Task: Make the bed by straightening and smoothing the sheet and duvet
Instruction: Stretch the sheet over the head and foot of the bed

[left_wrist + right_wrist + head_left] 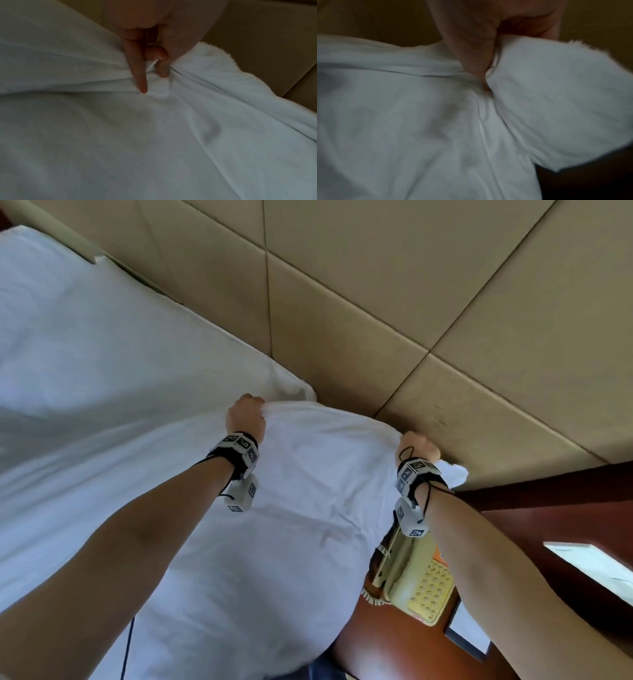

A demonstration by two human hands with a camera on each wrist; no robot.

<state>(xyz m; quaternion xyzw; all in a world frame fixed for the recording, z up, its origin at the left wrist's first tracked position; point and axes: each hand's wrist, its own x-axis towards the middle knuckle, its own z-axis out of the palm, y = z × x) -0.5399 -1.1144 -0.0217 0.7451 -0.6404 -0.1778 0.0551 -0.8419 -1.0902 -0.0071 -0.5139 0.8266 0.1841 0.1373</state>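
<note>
1. head view: left hand [246, 416] clenched on top edge of white duvet [301, 508], right hand [418, 447] clenched on its corner, both beside tan padded headboard [411, 302]. duvet drapes over bed [85, 354] toward the viewer. cream telephone [418, 580] on red-brown nightstand [404, 642] just right of it.
2. left wrist view: fingers [137, 67] bunch duvet [120, 135] fabric, grip tight.
3. right wrist view: right hand [471, 40] pinches a duvet [402, 121] fold; blurred.

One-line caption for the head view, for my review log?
Both hands, left hand and right hand, grip the top edge of the white duvet near the padded headboard, beside a bedside telephone.
</note>
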